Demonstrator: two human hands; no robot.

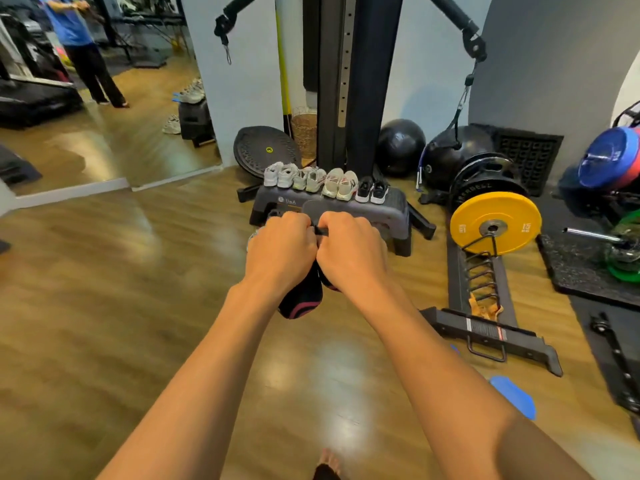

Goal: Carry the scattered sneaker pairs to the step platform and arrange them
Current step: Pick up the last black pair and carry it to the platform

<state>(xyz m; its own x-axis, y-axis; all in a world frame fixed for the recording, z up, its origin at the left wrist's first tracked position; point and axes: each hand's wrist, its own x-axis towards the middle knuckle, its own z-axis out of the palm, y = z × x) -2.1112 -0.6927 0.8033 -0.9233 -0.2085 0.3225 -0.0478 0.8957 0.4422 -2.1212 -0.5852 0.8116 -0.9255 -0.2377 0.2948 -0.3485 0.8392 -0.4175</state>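
Observation:
A grey step platform (391,207) stands on the wood floor ahead, at the foot of a cable machine. Several sneakers sit in a row on its top: white and grey pairs (304,178) on the left, a small black-and-white pair (371,191) on the right. My left hand (280,245) and my right hand (351,249) are held close together in front of the platform. Each grips a dark sneaker from above; the left one's black sole with pink trim (300,299) hangs below my wrist. The right sneaker is almost hidden under my hand.
A yellow weight plate (495,226) on a black rack lies right of the platform, with black balls (400,145) and more plates behind. A balance disc (265,150) leans at the left. A wall mirror (104,98) shows a person standing. Blue markers (514,396) lie on the floor.

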